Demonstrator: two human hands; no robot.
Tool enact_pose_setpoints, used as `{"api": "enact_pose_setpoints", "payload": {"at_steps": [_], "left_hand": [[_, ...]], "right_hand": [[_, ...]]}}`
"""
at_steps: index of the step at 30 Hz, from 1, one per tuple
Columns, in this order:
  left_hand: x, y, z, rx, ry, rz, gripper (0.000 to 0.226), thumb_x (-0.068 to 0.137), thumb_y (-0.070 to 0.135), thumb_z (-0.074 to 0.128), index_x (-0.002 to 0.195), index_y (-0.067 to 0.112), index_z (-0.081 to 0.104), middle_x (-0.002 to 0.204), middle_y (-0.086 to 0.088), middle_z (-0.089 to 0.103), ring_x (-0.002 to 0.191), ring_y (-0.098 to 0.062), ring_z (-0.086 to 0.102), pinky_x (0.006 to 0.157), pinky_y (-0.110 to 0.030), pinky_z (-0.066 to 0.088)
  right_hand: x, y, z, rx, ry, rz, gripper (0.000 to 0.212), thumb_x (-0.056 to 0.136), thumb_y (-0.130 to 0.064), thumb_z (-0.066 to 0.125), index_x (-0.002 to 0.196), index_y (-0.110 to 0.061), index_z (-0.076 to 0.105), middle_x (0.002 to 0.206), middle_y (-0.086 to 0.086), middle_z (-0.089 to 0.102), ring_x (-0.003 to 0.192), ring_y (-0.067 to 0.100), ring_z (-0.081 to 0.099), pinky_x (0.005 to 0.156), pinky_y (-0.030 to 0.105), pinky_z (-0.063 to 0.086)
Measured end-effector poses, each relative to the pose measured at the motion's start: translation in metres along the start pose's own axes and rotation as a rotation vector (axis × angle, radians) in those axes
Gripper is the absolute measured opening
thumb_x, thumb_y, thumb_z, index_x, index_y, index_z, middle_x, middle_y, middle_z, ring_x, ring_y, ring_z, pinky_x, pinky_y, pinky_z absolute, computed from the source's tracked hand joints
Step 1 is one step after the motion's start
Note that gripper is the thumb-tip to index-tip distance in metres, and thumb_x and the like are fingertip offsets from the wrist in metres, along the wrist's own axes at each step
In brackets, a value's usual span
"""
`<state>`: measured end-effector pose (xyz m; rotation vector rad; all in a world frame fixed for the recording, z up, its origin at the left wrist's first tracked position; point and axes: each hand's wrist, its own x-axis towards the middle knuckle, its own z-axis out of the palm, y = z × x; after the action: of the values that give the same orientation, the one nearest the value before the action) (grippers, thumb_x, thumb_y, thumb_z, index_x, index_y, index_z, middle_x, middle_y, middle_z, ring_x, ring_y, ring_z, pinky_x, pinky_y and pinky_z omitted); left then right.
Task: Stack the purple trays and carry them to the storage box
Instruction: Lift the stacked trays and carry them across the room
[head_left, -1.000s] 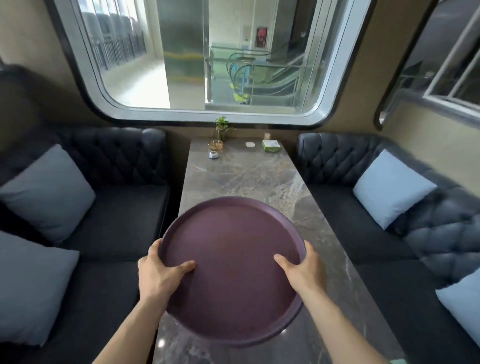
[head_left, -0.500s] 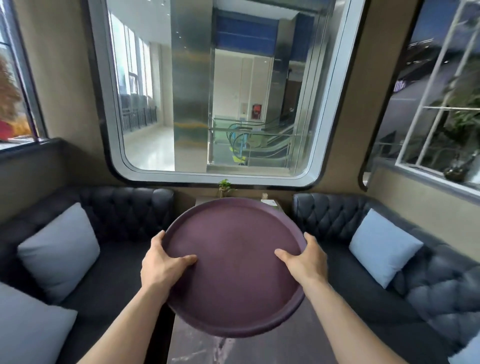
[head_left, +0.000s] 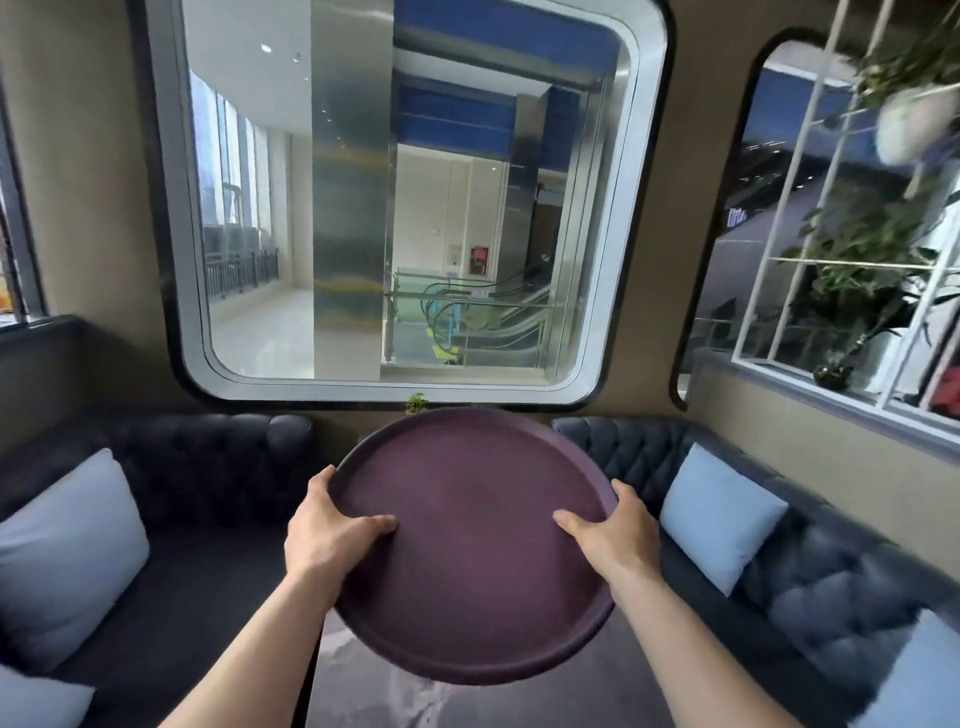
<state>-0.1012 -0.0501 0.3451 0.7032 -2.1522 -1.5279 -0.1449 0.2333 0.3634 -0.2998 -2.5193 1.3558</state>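
Marble table (head_left: 363, 696); small plant (head_left: 416, 402)

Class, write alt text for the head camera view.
Two bare hands, left hand and right hand, hold a round purple tray by its sides above a marble table, between dark sofas facing a large window.

Dark tufted sofas (head_left: 208, 467) with pale blue cushions (head_left: 719, 514) flank a marble table (head_left: 415, 696) below a rounded window (head_left: 400, 208).

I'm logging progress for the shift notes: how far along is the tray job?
Picked up: the purple tray is held above the marble table, gripped at its rim by the left hand and right hand. Whether more trays are stacked beneath it cannot be told. Left: carrying it to the storage box, which is not in view.
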Motion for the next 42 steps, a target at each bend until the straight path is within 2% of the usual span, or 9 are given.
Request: {"api": "enact_pose_setpoints", "payload": {"at_steps": [8, 11, 15, 21, 24, 28, 31, 37, 42], "left_hand": [[-0.057, 0.033, 0.065, -0.055, -0.165, 0.071, 0.102, 0.053, 0.027, 0.091, 0.142, 0.034, 0.043, 0.127, -0.002, 0.064, 0.114, -0.029, 0.061, 0.099, -0.045, 0.050], [-0.092, 0.049, 0.094, -0.056, -0.250, 0.106, 0.103, 0.052, 0.029, 0.092, 0.142, 0.033, 0.043, 0.129, -0.003, 0.063, 0.116, -0.031, 0.060, 0.100, -0.046, 0.049], [-0.151, 0.071, 0.130, -0.055, -0.364, 0.146, 0.101, 0.052, 0.027, 0.091, 0.141, 0.031, 0.044, 0.127, -0.004, 0.064, 0.114, -0.032, 0.060, 0.099, -0.046, 0.050], [-0.262, 0.099, 0.190, -0.056, -0.598, 0.219, 0.101, 0.058, 0.026, 0.089, 0.146, 0.031, 0.039, 0.130, -0.003, 0.062, 0.116, -0.031, 0.059, 0.097, -0.042, 0.050], [-0.323, 0.112, 0.220, -0.048, -0.705, 0.273, 0.099, 0.060, 0.027, 0.088, 0.146, 0.030, 0.039, 0.132, -0.003, 0.062, 0.119, -0.030, 0.058, 0.097, -0.040, 0.049], [-0.404, 0.132, 0.261, -0.034, -0.886, 0.344, 0.099, 0.062, 0.029, 0.087, 0.147, 0.028, 0.038, 0.138, -0.007, 0.058, 0.124, -0.034, 0.055, 0.102, -0.044, 0.047], [-0.464, 0.147, 0.290, -0.031, -1.030, 0.414, 0.094, 0.063, 0.028, 0.087, 0.145, 0.023, 0.041, 0.138, -0.008, 0.057, 0.124, -0.035, 0.056, 0.101, -0.045, 0.046], [-0.585, 0.163, 0.347, -0.027, -1.308, 0.527, 0.099, 0.054, 0.036, 0.091, 0.141, 0.021, 0.045, 0.130, -0.009, 0.065, 0.117, -0.034, 0.061, 0.099, -0.046, 0.048], [-0.679, 0.168, 0.366, -0.074, -1.571, 0.544, 0.092, 0.057, 0.027, 0.091, 0.138, 0.024, 0.048, 0.128, -0.007, 0.065, 0.118, -0.033, 0.059, 0.097, -0.041, 0.048]], "right_hand": [[-0.021, 0.039, -0.097, -0.025, 0.159, 0.094, 0.095, 0.069, -0.039, 0.086, 0.147, -0.017, 0.036, 0.144, 0.009, 0.051, 0.129, 0.032, 0.051, 0.103, 0.048, 0.047], [-0.038, 0.059, -0.147, -0.042, 0.241, 0.122, 0.087, 0.070, -0.037, 0.085, 0.142, -0.016, 0.043, 0.137, 0.009, 0.056, 0.123, 0.033, 0.055, 0.098, 0.042, 0.049], [-0.070, 0.091, -0.217, -0.050, 0.332, 0.196, 0.084, 0.070, -0.039, 0.085, 0.141, -0.017, 0.045, 0.134, 0.009, 0.059, 0.122, 0.034, 0.056, 0.099, 0.042, 0.048], [-0.140, 0.153, -0.326, -0.052, 0.542, 0.330, 0.082, 0.066, -0.042, 0.085, 0.136, -0.018, 0.051, 0.128, 0.004, 0.065, 0.119, 0.029, 0.060, 0.096, 0.037, 0.047], [-0.176, 0.186, -0.381, -0.080, 0.660, 0.409, 0.085, 0.056, -0.052, 0.084, 0.130, -0.022, 0.055, 0.124, 0.003, 0.067, 0.114, 0.029, 0.062, 0.096, 0.041, 0.051], [-0.230, 0.222, -0.451, -0.087, 0.825, 0.482, 0.068, 0.058, -0.043, 0.086, 0.117, -0.023, 0.059, 0.109, 0.001, 0.071, 0.103, 0.028, 0.066, 0.090, 0.042, 0.055], [-0.273, 0.243, -0.497, -0.144, 0.948, 0.566, 0.070, 0.057, -0.046, 0.086, 0.118, -0.024, 0.060, 0.108, 0.003, 0.072, 0.105, 0.029, 0.066, 0.089, 0.039, 0.054], [-0.369, 0.266, -0.561, -0.197, 1.210, 0.728, 0.061, 0.061, -0.040, 0.086, 0.115, -0.023, 0.062, 0.108, 0.005, 0.072, 0.110, 0.033, 0.064, 0.091, 0.040, 0.052], [-0.440, 0.272, -0.584, -0.225, 1.425, 0.886, 0.069, 0.060, -0.045, 0.086, 0.120, -0.022, 0.061, 0.112, 0.008, 0.070, 0.110, 0.034, 0.062, 0.093, 0.044, 0.052]]}}
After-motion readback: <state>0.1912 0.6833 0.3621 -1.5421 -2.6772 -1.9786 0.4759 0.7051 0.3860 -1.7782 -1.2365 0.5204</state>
